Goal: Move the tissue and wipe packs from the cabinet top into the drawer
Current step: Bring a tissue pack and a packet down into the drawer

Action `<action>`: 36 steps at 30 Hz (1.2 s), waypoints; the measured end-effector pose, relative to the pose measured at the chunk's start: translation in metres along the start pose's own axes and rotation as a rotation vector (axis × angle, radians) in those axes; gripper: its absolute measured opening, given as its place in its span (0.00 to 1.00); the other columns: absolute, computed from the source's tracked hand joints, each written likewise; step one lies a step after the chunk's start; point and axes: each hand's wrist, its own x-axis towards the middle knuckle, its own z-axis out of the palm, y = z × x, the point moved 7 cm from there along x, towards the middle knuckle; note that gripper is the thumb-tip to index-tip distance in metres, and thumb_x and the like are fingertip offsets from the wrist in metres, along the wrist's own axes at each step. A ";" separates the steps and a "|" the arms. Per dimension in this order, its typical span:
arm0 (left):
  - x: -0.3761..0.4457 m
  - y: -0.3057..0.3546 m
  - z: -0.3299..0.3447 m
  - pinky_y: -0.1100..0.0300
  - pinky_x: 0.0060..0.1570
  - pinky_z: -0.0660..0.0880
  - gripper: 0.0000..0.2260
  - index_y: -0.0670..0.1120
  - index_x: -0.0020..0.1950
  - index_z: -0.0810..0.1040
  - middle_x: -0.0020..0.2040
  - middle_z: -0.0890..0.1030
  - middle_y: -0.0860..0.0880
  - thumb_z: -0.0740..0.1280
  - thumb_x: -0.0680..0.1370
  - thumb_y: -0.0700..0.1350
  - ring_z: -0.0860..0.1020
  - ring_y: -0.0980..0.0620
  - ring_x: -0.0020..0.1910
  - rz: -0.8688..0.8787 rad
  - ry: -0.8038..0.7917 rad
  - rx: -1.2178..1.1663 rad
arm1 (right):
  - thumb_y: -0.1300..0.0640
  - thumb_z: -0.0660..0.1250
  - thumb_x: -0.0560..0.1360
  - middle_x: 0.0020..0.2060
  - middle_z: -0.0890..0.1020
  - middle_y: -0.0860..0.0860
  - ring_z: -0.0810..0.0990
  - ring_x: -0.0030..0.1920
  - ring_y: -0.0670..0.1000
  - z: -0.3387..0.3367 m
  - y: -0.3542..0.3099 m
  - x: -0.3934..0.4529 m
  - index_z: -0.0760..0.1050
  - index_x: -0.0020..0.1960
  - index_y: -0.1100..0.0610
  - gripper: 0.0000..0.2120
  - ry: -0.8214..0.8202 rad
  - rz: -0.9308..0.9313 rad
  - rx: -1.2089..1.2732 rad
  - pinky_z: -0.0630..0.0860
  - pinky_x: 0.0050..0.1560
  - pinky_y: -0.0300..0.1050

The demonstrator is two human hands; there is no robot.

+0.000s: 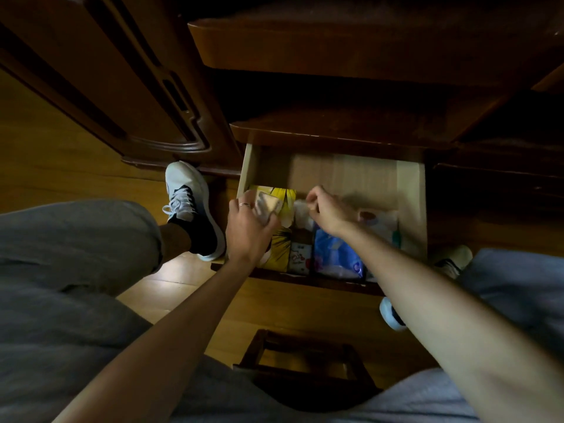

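Observation:
The pale wooden drawer (412, 193) stands pulled out below the dark cabinet top (335, 129). Inside lie a yellow pack (282, 245) at the left, a small white pack with red print (300, 259) beside it, a blue pack (335, 254) in the middle and a blurred white pack (381, 222) at the right. My left hand (248, 230) hovers over the yellow pack, holding a small pale pack (268, 204). My right hand (325, 209) pinches a white tissue pack (302, 212) standing between the yellow and blue packs.
A tall dark cabinet door (122, 87) is at the left. My white shoe (189, 206) rests on the wooden floor left of the drawer, my other shoe (454, 257) at its right. A dark wooden stool (305, 361) sits below me between my knees.

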 end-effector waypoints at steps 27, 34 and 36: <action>-0.004 0.013 0.036 0.48 0.66 0.71 0.25 0.49 0.75 0.70 0.72 0.72 0.47 0.67 0.79 0.55 0.69 0.44 0.71 0.279 -0.267 0.435 | 0.50 0.67 0.80 0.55 0.82 0.51 0.82 0.54 0.53 0.000 0.018 0.009 0.71 0.63 0.51 0.13 -0.089 0.051 0.256 0.79 0.56 0.56; -0.010 0.000 0.043 0.48 0.65 0.74 0.32 0.51 0.79 0.62 0.78 0.63 0.46 0.70 0.78 0.51 0.61 0.43 0.76 0.269 -0.404 0.578 | 0.57 0.65 0.82 0.56 0.81 0.55 0.79 0.51 0.53 0.002 0.015 0.014 0.71 0.60 0.52 0.08 -0.239 0.025 0.143 0.77 0.52 0.50; -0.007 0.001 0.043 0.47 0.63 0.75 0.32 0.51 0.79 0.62 0.78 0.63 0.46 0.71 0.77 0.50 0.61 0.43 0.76 0.265 -0.410 0.590 | 0.58 0.64 0.82 0.58 0.80 0.56 0.79 0.55 0.55 0.012 0.010 0.011 0.70 0.65 0.54 0.12 -0.251 0.031 0.131 0.77 0.57 0.55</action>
